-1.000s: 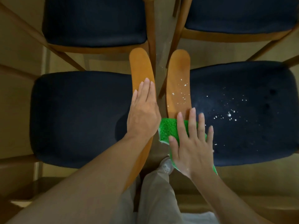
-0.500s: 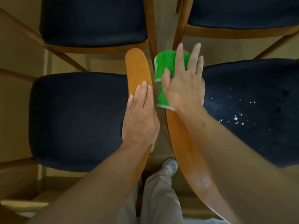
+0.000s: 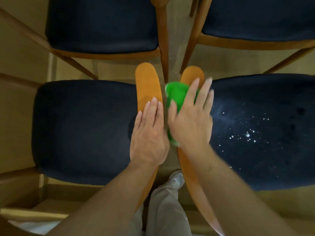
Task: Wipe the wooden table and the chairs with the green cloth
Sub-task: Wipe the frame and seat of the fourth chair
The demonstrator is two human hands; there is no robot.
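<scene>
Green cloth [image 3: 177, 97] lies under the right hand [image 3: 190, 120], whose straight, spread fingers press it flat onto the orange wooden backrest rail [image 3: 193, 74] of the right-hand chair, near the rail's twelve o'clock end; the cloth shows at the hand's ten o'clock and is blurred, so its folds are unclear. Just beside it, at nine o'clock, the left hand [image 3: 149, 133] rests flat with fingers extended and together on the rail of the left-hand chair [image 3: 146, 84], grasping nothing. Out at three o'clock the right chair's dark blue seat cushion [image 3: 265, 130] carries a scatter of white specks [image 3: 247, 135]. At twelve o'clock stand two more chairs with dark seats [image 3: 102, 24]. At six o'clock a pale trouser leg and a shoe [image 3: 175, 180] show between the rails. The step in hand looks to be wiping the right chair's rail; the next move likely calls for carrying the cloth onto the speckled cushion. No table is in view, and no brand, label or writing is readable.
</scene>
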